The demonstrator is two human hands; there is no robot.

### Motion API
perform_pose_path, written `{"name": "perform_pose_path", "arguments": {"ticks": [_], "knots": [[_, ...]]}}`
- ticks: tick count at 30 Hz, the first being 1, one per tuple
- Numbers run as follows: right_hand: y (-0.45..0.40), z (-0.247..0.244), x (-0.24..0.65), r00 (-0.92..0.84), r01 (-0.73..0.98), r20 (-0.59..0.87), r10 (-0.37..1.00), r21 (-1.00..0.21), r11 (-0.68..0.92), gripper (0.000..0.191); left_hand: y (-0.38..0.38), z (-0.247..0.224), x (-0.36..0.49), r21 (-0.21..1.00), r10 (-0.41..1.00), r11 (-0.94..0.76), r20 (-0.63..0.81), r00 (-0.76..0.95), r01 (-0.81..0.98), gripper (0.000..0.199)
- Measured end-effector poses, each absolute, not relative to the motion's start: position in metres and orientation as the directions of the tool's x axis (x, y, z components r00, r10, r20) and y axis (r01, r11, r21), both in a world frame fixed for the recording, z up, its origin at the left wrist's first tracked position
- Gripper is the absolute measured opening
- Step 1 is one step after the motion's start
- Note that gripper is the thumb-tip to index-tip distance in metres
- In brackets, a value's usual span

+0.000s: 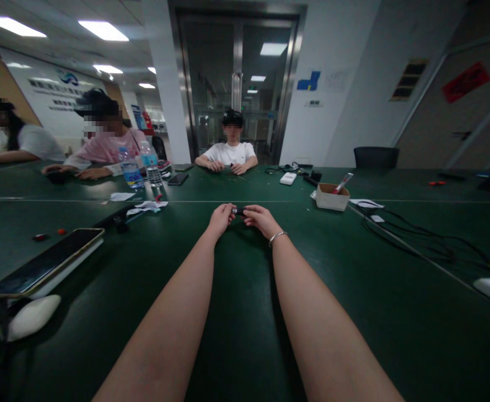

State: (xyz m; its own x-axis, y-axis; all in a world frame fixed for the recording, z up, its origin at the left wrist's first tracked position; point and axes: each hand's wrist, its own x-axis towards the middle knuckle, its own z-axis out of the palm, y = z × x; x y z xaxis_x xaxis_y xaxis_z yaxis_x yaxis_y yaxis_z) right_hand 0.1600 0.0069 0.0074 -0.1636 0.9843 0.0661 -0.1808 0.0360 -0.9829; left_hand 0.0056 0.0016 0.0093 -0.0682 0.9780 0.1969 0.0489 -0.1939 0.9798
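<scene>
Short of the green table's (245,312) far edge, the left hand (220,221) and right hand (263,220), fingers nearly closed, pinch opposite ends of a small dark cylinder (239,211), probably light, stiff and best gripped there.

Here we are at the table (245,312), and right in the middle a small item (239,211) sits between the left hand (220,219) and the right hand (263,220). Over on the left, a phone (47,262) lies with a rounded object (35,317) just before it. Beyond, two water bottles (131,169) stand side by side, a second phone (178,178) just to their right. Swing right: an open box (332,198) holds a stick-like object (343,183), and cables (420,231) trail off rightward. Straight across sits a person (232,156), glass doors (211,72) behind; a chair (376,156) stands beyond the far edge, to the right.
</scene>
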Motion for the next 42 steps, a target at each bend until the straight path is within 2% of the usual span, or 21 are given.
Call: {"name": "perform_pose_path", "arguments": {"ticks": [6, 13, 18, 23, 30, 33, 38, 42], "knots": [[0.007, 0.008, 0.159, -0.145, -0.179, 0.056, 0.988, -0.983, 0.029, 0.013, 0.002, 0.009, 0.005, 0.982, 0.981, -0.166, 0.173, -0.085, 0.085, 0.013], [0.007, 0.008, 0.158, -0.134, -0.194, 0.071, 0.988, -0.980, 0.044, 0.014, 0.006, 0.000, 0.006, 0.972, 0.980, -0.174, 0.186, -0.066, 0.159, 0.016], [0.007, 0.008, 0.159, -0.148, -0.186, 0.065, 0.987, -0.982, 0.037, 0.013, 0.007, -0.004, 0.005, 0.953, 0.967, -0.240, 0.252, -0.042, 0.185, 0.021], [0.008, 0.008, 0.159, -0.151, -0.187, 0.048, 0.987, -0.982, 0.019, 0.010, 0.007, -0.003, 0.004, 0.951, 0.957, -0.272, 0.283, -0.064, 0.148, 0.017], [0.009, 0.009, 0.159, -0.149, -0.198, 0.039, 0.988, -0.980, 0.009, 0.008, 0.010, -0.005, 0.006, 0.967, 0.969, -0.222, 0.233, -0.087, 0.126, 0.020], [0.009, 0.009, 0.159, -0.150, -0.200, 0.040, 0.988, -0.980, 0.009, 0.009, 0.010, -0.007, 0.005, 0.953, 0.959, -0.260, 0.273, -0.069, 0.157, 0.018], [0.010, 0.007, 0.160, -0.166, -0.203, 0.061, 0.984, -0.979, 0.027, 0.007, 0.007, -0.004, 0.004, 0.951, 0.949, -0.295, 0.303, -0.090, 0.088, 0.024], [0.013, 0.004, 0.161, -0.186, -0.154, 0.074, 0.980, -0.987, 0.045, 0.019, 0.003, 0.003, 0.003, 0.947, 0.943, -0.319, 0.321, -0.089, 0.029, 0.025]]}}
